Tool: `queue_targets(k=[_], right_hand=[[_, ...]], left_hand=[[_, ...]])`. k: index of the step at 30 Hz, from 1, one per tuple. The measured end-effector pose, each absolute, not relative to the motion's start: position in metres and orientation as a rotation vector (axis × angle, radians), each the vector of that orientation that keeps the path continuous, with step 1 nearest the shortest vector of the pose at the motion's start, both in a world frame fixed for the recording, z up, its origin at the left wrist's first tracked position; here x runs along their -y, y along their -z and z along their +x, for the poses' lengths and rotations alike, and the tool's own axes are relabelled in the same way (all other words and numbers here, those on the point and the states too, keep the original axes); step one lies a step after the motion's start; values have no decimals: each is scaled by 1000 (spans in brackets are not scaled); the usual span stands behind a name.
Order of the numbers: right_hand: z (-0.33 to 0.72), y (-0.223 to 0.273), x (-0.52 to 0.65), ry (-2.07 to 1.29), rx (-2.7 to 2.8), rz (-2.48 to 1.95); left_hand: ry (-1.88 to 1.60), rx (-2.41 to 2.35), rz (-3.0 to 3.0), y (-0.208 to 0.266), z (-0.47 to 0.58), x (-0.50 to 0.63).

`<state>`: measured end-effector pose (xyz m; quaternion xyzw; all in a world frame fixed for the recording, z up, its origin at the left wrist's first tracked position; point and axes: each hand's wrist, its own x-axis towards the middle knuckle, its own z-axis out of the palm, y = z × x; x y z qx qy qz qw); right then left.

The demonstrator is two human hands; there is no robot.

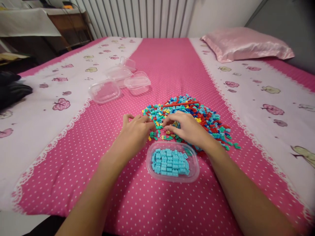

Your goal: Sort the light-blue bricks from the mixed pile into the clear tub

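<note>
Small interlocking plastic blocks (209, 122) in blue, green, red and yellow lie in a loose heap on the bed. At the heap's near left edge, my left hand (138, 128) is closed, its fingers curled inward and the tips pointing right. My right hand (188, 126) reaches over the front of the heap with thumb and forefinger curved into a pinch. Anything between the fingertips of either hand is too small to make out. Just below both hands sits a clear plastic container (193, 170), with light blue blocks (169, 162) packed in rows inside.
A thin red stick (180, 104) lies across the heap. Several clear containers or lids (104, 91) stand farther back on the left of the pink dotted bedspread (169, 68). A pink pillow (246, 44) rests at back right, and a black object (13, 88) at far left.
</note>
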<state>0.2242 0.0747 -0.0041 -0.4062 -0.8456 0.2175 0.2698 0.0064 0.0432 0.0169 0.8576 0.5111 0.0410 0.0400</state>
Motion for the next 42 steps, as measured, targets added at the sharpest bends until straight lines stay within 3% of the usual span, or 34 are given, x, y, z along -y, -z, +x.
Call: queue_targets(k=[27,36,42], right_hand=[[234,-3,-69,-730,2062,-1052],[239,-17,-58,-838,2023,-990],[236,-11,-61,-806,2070,-1050]], left_hand=[[-290,-1590,2475,2,19,-41],[-558,-1587,2279,-29,16,-31],[-441,-1440,2237,-39,24,-7]])
